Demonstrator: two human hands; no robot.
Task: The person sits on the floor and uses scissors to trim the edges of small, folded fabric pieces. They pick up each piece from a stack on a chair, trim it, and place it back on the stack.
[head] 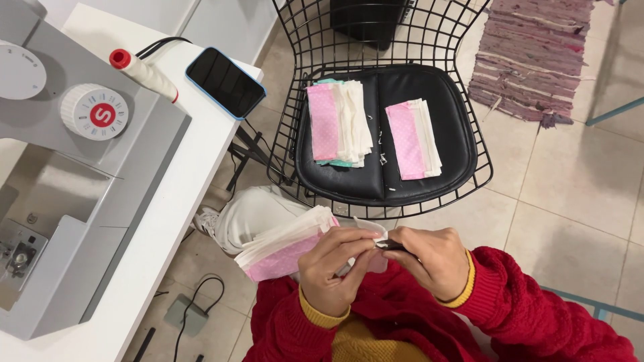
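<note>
While held, pink-and-white fabric stack (285, 245)

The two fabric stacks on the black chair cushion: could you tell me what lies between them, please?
In the head view, only bare black cushion, with its centre seam and a few small white scraps, lies between the left stack and the right stack.

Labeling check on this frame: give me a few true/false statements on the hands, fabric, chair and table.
1. Both hands, left hand and right hand, meet at a stack of pink and white fabric pieces. True.
2. The black chair cushion is bare. False: two fabric stacks lie on it.
3. A phone lies face up on the white table. True.
4. The thread spool has a blue cap. False: the cap is red.
</note>
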